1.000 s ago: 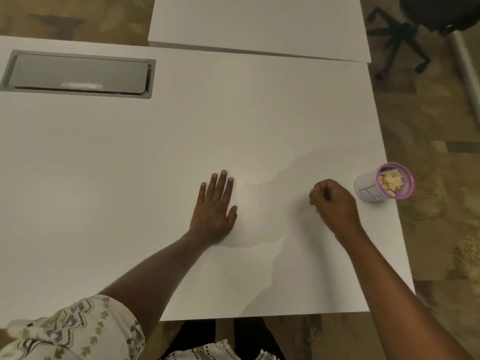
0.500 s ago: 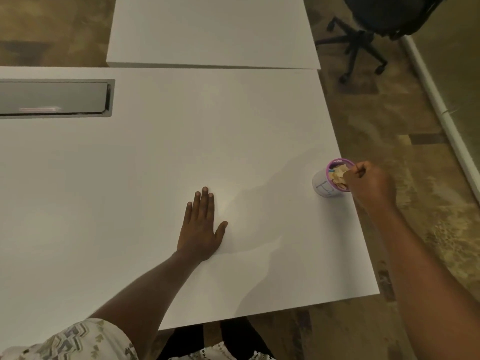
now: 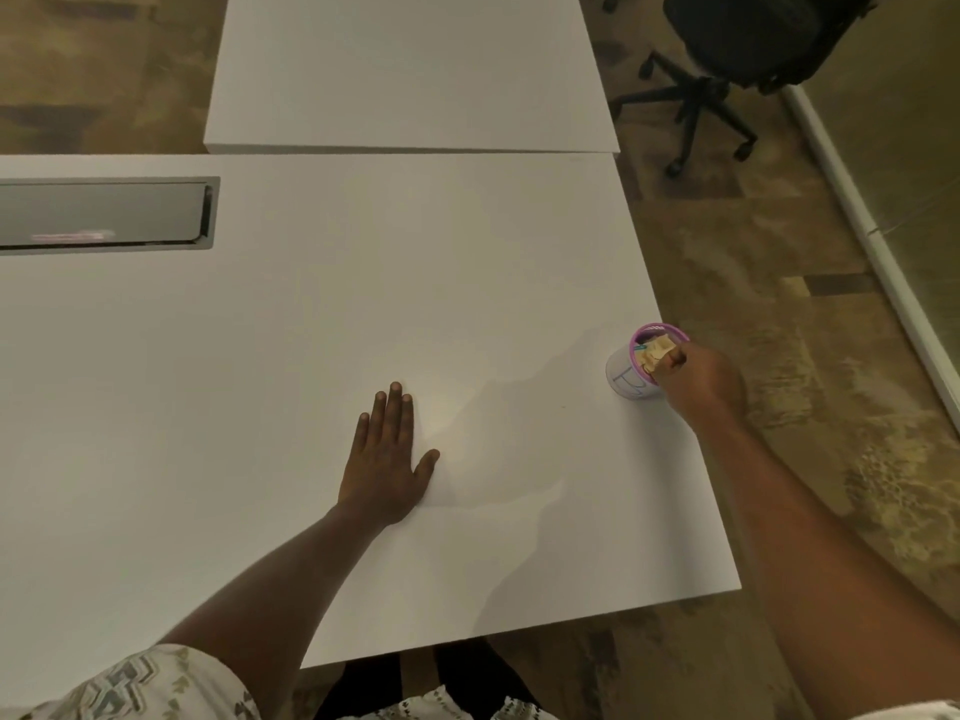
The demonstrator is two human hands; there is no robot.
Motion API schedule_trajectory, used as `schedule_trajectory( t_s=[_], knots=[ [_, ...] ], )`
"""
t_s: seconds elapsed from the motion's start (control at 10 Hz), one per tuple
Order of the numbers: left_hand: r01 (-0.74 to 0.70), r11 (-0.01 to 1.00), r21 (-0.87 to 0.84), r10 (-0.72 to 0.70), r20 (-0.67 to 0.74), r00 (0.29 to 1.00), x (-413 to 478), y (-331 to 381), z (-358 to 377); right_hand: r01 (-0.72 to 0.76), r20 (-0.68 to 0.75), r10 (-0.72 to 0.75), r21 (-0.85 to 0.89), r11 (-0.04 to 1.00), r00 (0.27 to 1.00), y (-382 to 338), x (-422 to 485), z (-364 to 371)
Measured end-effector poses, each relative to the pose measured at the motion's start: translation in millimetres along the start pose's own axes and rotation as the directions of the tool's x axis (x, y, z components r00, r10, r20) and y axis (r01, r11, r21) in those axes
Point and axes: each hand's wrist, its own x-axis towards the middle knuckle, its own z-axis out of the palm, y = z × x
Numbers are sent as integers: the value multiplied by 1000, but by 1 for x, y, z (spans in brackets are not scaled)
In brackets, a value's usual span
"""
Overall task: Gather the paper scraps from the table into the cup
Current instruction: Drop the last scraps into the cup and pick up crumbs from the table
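A small white cup (image 3: 626,379) with a pink rim stands near the right edge of the white table (image 3: 311,330). Yellowish paper scraps (image 3: 655,351) fill its top. My right hand (image 3: 704,381) hovers over the cup's right side, fingers pinched together at the rim against the scraps; whether a scrap is between the fingertips is hidden. My left hand (image 3: 388,459) lies flat, palm down, on the middle of the table with its fingers spread a little and nothing in it. No loose scraps show on the tabletop.
A grey recessed cable hatch (image 3: 104,213) sits in the table at the far left. A second white table (image 3: 410,70) butts against the far edge. A black office chair (image 3: 737,49) stands on the carpet to the far right.
My right hand went from the table's middle right over to the cup's rim and now stays there. My left hand has stayed flat. The view has shifted right.
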Motion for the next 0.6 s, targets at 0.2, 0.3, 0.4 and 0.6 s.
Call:
schedule_trajectory(
  t_s=[0.2, 0.3, 0.4, 0.6],
  knots=[
    [10, 1000, 7, -11, 57, 998, 1, -2, -6, 14, -37, -15, -11, 1000, 999, -1, -1, 1],
    [-3, 1000, 4, 3, 92, 996, 2, -5, -11, -8, -102, 9, 7, 1000, 995, -2, -1, -1],
    [-12, 1000, -2, 13, 139, 990, 2, -7, -17, -24, -124, 28, 33, 999, 992, -10, -8, -4],
    [-16, 1000, -16, 18, 177, 984, -2, -17, -32, 299, -226, -254, 191, 935, 940, -52, -59, -1]
  ],
)
